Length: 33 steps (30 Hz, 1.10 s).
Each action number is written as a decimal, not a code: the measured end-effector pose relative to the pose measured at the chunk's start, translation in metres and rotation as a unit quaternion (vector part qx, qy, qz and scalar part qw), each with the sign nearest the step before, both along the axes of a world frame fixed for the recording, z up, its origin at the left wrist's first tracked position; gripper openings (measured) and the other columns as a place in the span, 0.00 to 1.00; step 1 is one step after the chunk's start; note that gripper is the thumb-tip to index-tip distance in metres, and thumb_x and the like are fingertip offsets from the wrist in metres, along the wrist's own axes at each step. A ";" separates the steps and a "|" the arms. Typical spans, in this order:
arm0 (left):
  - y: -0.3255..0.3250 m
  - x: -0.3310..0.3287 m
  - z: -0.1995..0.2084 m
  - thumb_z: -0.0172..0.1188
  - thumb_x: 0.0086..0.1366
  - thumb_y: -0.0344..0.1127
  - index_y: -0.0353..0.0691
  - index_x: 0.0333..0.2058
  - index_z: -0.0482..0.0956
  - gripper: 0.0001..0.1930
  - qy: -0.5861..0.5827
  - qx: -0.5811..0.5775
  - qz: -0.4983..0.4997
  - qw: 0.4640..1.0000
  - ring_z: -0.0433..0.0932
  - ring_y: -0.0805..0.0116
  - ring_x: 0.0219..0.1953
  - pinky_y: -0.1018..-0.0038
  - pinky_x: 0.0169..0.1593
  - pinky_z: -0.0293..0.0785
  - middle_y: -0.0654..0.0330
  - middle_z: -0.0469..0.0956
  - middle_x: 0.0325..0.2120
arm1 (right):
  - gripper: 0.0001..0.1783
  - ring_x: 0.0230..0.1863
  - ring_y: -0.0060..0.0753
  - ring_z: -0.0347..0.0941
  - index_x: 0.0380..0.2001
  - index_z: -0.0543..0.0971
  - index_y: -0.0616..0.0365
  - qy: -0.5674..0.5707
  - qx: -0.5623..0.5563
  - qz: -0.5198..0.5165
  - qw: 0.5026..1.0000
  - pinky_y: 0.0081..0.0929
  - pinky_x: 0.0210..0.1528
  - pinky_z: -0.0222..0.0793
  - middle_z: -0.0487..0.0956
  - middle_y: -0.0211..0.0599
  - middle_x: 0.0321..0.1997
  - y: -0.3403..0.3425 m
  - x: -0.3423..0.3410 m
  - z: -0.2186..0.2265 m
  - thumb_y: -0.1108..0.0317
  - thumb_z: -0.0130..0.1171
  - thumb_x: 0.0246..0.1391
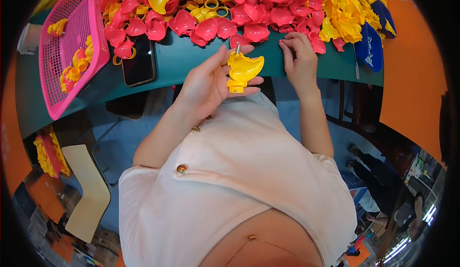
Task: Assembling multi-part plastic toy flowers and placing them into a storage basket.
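Note:
My left hand [207, 78] is palm up near the table edge, its fingers spread behind a yellow plastic shell half [243, 70] that it supports. The piece is hollow and curved, with a small square base and a metal pin [238, 49] sticking out at the top. My right hand [301, 56] is at the table edge, beside the pile of pink shells [256, 31]. Its fingers are curled and the thumb is pressed toward them. A tiny pink spot shows at the fingertips; whether it is a held part is unclear.
A pink mesh basket [104, 51] with a few yellow and pink parts stands at left, beside a dark phone [139, 63]. Yellow pieces [342, 13] are heaped at right, near blue pieces [369, 46] and a thin tool [356, 66]. Yellow rings [211, 3] lie among the pink shells.

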<state>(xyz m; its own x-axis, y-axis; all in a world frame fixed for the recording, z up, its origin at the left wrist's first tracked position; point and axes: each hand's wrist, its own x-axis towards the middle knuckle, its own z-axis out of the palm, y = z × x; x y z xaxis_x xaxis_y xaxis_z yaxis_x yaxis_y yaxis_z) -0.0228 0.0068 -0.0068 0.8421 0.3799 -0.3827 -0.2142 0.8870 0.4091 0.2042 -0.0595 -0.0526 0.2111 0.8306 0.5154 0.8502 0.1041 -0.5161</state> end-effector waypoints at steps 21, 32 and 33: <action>-0.010 0.000 0.004 0.42 0.70 0.48 0.39 0.50 0.69 0.21 0.117 0.089 0.042 0.988 0.79 0.66 0.32 0.70 0.33 0.80 0.56 0.76 0.37 | 0.08 0.30 0.24 0.73 0.33 0.80 0.67 0.329 -0.020 0.120 0.937 0.17 0.33 0.68 0.79 0.39 0.33 -0.005 -0.060 0.044 0.84 0.59 0.46; -0.012 0.000 0.005 0.44 0.69 0.47 0.38 0.48 0.70 0.19 0.113 0.110 0.041 0.987 0.78 0.69 0.29 0.71 0.30 0.80 0.58 0.76 0.35 | 0.10 0.33 0.30 0.72 0.27 0.81 0.67 0.206 0.008 0.156 0.966 0.22 0.37 0.67 0.80 0.38 0.30 -0.007 -0.060 0.044 0.86 0.63 0.37; -0.012 0.000 0.006 0.44 0.69 0.46 0.38 0.48 0.70 0.19 0.111 0.114 0.039 0.986 0.77 0.69 0.29 0.72 0.30 0.80 0.58 0.76 0.35 | 0.09 0.33 0.30 0.72 0.26 0.81 0.66 0.216 -0.001 0.159 0.963 0.22 0.37 0.66 0.80 0.38 0.29 -0.007 -0.060 0.044 0.86 0.63 0.37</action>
<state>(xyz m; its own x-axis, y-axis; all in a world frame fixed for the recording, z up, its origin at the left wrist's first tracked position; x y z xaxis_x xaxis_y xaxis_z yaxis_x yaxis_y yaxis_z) -0.0228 -0.0055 -0.0007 0.7121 0.5371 -0.4522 -0.1599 0.7512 0.6404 0.1442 -0.0663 -0.0089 0.1404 0.8894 0.4350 0.4812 0.3226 -0.8151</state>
